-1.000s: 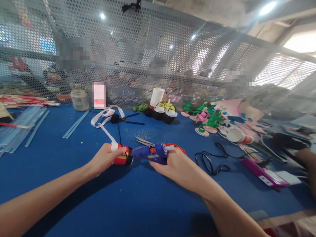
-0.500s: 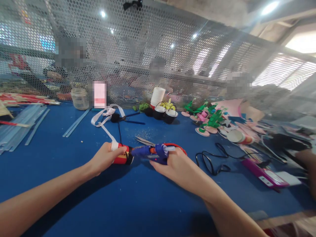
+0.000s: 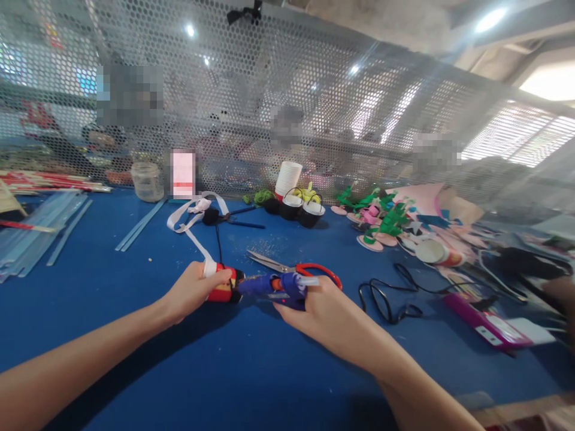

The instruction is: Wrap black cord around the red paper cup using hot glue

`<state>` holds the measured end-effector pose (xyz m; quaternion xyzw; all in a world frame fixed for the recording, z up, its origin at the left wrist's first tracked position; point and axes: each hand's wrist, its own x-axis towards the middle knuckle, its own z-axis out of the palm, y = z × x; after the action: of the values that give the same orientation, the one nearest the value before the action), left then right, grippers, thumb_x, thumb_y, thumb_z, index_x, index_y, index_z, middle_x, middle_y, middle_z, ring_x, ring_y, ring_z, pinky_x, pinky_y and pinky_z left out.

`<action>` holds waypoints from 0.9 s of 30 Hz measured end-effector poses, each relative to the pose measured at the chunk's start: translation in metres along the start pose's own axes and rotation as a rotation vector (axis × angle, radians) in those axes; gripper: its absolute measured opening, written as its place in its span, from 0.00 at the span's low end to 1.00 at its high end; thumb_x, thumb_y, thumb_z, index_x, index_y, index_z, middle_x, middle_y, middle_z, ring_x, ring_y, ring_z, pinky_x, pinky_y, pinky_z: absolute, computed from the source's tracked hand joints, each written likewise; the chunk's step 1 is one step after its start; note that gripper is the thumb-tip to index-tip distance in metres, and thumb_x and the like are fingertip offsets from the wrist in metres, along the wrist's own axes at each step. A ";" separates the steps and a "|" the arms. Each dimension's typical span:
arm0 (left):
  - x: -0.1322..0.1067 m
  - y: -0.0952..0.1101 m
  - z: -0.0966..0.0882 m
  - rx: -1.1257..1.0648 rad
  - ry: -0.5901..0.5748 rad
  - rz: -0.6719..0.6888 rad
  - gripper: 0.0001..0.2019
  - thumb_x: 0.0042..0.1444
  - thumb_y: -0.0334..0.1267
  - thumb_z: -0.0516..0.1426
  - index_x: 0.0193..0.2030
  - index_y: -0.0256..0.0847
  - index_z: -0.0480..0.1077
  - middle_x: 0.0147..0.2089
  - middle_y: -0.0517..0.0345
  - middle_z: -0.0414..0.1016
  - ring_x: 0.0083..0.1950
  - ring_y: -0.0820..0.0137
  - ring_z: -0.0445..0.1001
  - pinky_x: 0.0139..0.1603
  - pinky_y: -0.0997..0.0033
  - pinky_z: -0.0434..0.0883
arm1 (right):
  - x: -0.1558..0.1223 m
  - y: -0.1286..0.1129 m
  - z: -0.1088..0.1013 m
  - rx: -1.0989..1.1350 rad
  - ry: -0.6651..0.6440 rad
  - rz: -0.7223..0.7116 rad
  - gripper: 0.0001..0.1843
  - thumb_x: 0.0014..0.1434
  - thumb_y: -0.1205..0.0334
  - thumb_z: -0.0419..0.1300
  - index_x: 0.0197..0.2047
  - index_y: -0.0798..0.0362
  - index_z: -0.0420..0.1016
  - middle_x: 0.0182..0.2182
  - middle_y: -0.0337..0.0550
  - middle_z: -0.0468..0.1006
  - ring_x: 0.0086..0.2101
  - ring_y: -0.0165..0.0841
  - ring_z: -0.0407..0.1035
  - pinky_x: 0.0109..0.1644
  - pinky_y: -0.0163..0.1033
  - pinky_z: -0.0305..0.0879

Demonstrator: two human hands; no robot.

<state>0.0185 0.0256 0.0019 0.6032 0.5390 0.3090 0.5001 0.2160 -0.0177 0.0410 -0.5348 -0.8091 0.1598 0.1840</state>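
Observation:
My left hand [image 3: 194, 289] is closed around a small red and black cup-like piece [image 3: 224, 287] lying on its side on the blue table [image 3: 224, 365]. A white ribbon [image 3: 197, 230] runs from under my thumb back across the table. My right hand [image 3: 323, 311] grips a blue glue gun [image 3: 276, 285], its nozzle pointing left against the end of the red and black piece. A clear glue stick juts from the gun's rear.
Red-handled scissors [image 3: 296, 267] lie just behind the gun. A black cord [image 3: 390, 299] loops to the right. Small black pots [image 3: 299, 209], a white cup stack [image 3: 287, 178], green and pink craft pieces [image 3: 381, 218], clear sticks [image 3: 40, 224] and a jar [image 3: 147, 181] line the back. Another person's hand [image 3: 559, 293] is at far right.
Both hands and the glue gun hold almost the same pose; the view has tilted slightly, so everything sits a little higher and further right.

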 end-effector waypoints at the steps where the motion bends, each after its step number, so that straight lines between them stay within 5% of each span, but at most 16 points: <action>1: 0.000 0.001 0.000 -0.008 0.002 -0.002 0.15 0.44 0.47 0.52 0.17 0.38 0.58 0.16 0.68 0.52 0.19 0.78 0.49 0.21 0.76 0.45 | 0.000 0.000 0.000 -0.001 -0.002 0.000 0.06 0.48 0.66 0.51 0.22 0.55 0.66 0.18 0.38 0.69 0.20 0.27 0.62 0.23 0.31 0.55; 27: 0.000 -0.001 0.000 -0.001 -0.009 0.002 0.15 0.44 0.48 0.52 0.18 0.38 0.59 0.16 0.68 0.52 0.19 0.77 0.49 0.21 0.76 0.45 | 0.000 -0.002 -0.002 -0.032 -0.032 0.017 0.06 0.48 0.67 0.51 0.24 0.56 0.68 0.20 0.39 0.70 0.21 0.28 0.62 0.25 0.31 0.55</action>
<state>0.0182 0.0257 0.0011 0.6049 0.5358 0.3071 0.5027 0.2155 -0.0185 0.0437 -0.5421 -0.8097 0.1569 0.1610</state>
